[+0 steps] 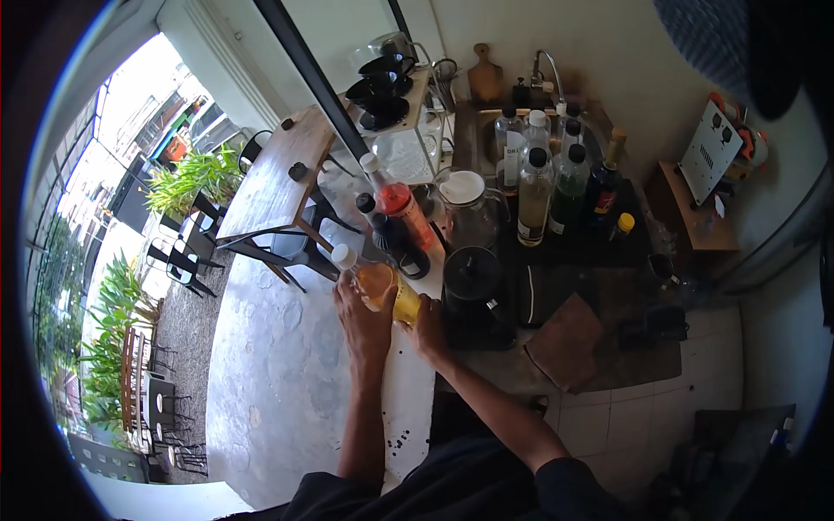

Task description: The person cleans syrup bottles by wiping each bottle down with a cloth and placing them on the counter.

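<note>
And there's your L hand [361,321] up by the shoulder of the yellow btl [405,306], your R hand [424,326] down near its base, fingers of both curled on the glass-like wall, approx. opp. sides. It's at the pale surface [287,373], just beside the dark btl [403,249]; can't tell if the base touches down. Looks well filled, so prob. weighty; stiff, likely breakable if knocked, poss. slick if damp. Best grip: firm round the mid-body w/ R supporting low, and don't trust the white cap [344,256] to take the wt.
</note>
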A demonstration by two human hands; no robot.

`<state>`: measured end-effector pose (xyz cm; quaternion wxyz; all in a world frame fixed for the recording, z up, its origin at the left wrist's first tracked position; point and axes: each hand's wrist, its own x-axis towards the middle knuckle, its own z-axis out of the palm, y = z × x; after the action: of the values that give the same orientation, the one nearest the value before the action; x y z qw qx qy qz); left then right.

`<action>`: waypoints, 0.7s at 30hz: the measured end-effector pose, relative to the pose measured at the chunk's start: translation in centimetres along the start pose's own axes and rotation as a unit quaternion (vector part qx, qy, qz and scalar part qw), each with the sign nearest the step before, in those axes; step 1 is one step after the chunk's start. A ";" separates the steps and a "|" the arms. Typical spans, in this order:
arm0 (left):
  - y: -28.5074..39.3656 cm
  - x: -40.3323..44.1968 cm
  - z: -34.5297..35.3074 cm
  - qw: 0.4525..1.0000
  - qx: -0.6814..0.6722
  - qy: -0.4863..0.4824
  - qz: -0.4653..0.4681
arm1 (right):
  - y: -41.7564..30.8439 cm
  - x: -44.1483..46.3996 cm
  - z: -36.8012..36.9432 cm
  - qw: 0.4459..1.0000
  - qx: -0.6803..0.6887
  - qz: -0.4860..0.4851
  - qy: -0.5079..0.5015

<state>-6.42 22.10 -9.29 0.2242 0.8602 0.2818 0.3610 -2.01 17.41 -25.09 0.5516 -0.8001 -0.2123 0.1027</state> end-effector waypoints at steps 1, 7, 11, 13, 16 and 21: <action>-1.0 -0.7 0.8 0.995 0.094 -0.007 0.031 | 0.1 -0.1 0.2 1.000 -0.004 -0.021 0.023; -2.3 -1.4 2.6 0.998 -0.013 -0.038 -0.055 | -1.0 -0.4 -0.4 1.000 -0.020 0.015 0.013; -2.3 -1.2 3.6 0.994 -0.085 -0.005 -0.066 | -0.7 0.5 0.1 0.999 -0.043 -0.007 0.031; -2.7 -1.4 4.7 0.993 -0.104 0.016 -0.057 | -0.2 1.1 0.6 0.997 -0.055 -0.025 0.038; -3.0 -1.4 5.5 0.992 -0.114 0.048 -0.039 | 0.1 2.0 1.2 0.995 -0.088 -0.021 0.038; -3.3 -1.5 6.1 0.993 -0.095 0.068 -0.022 | -0.3 2.3 1.4 0.997 -0.075 0.007 0.029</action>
<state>-3.81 22.45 -15.81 0.2930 0.8024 0.2795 0.4384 -0.64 19.71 -25.17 0.4951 -0.8433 -0.1978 0.0672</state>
